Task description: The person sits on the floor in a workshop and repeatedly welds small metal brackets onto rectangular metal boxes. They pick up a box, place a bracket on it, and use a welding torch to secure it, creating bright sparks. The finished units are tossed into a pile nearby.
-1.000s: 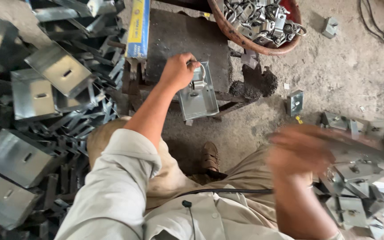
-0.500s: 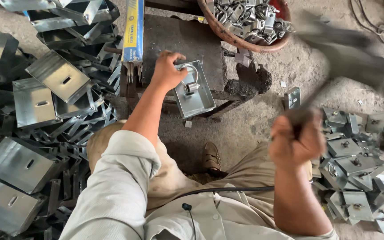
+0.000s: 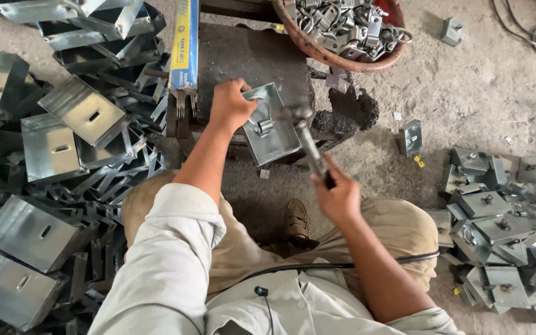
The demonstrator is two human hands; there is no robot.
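Observation:
My left hand presses down on the upper left corner of a shiny metal plate that carries a small ring fitting. The plate lies on a dark steel block in front of me. My right hand grips the handle of a hammer, blurred by motion, whose head is down at the plate's right side by the ring fitting.
Folded metal plates are heaped on the left. Finished plates with rings are piled at the right. A round basket of metal rings and clips stands behind the block. My foot in a sandal rests on the dirt floor.
My right hand swung the hammer from raised at the right down onto the plate. My left hand stayed on the plate.

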